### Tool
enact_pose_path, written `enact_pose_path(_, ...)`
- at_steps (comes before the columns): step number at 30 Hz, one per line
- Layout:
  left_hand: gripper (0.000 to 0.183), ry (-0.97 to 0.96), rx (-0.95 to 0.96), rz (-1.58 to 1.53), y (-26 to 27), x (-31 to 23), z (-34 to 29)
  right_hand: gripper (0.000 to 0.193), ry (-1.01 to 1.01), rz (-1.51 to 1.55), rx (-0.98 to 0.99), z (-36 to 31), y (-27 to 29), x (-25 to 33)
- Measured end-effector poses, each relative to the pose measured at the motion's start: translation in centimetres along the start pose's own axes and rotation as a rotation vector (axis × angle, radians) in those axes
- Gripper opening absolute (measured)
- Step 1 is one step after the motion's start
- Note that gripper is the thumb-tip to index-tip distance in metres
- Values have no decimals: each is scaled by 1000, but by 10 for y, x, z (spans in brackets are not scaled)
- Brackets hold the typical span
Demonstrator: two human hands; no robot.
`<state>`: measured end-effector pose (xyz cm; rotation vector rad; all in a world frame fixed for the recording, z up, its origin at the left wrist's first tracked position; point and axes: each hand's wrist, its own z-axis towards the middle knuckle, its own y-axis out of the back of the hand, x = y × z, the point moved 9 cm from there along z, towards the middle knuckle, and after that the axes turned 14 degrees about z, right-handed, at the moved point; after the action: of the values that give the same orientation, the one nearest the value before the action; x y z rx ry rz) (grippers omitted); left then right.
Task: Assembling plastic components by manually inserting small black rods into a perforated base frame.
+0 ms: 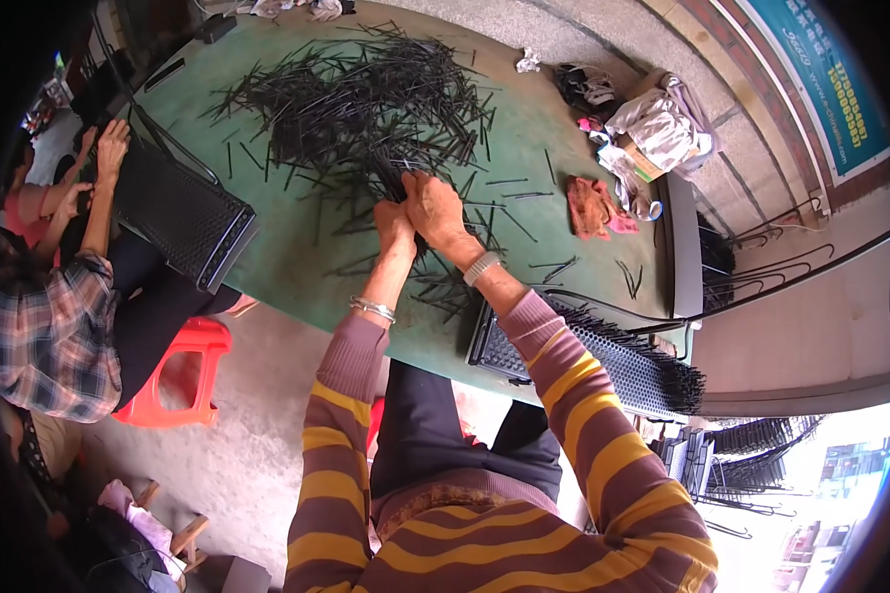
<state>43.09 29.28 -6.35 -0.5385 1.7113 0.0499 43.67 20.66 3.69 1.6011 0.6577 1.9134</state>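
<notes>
Both of my hands meet over the green table (287,272), at the near side of a big heap of thin black sticks (366,99). My left hand (396,229) is closed around a bundle of these sticks (391,163). Pressed against it, slightly higher and to the right, my right hand (435,210) is closed on the same bundle. Stick ends show above the fists and below them. By my right forearm lies a long black perforated rack (613,361), with many black sticks standing out of its holes.
Loose sticks (524,195) are scattered around the heap. A reddish rag (590,208) and a pile of pale cloth and bags (658,128) lie to the right. At left, a person in a checked shirt (54,326) handles another black rack (183,212), near a red stool (183,376).
</notes>
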Motion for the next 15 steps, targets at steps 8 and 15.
enact_pose_path(8,41,-113,-1,212,0,-12,-9,28,152,-341,239,4,-5,16)
enact_pose_path(15,32,111,144,218,-14,10,-6,30,175,-390,273,12,-2,1)
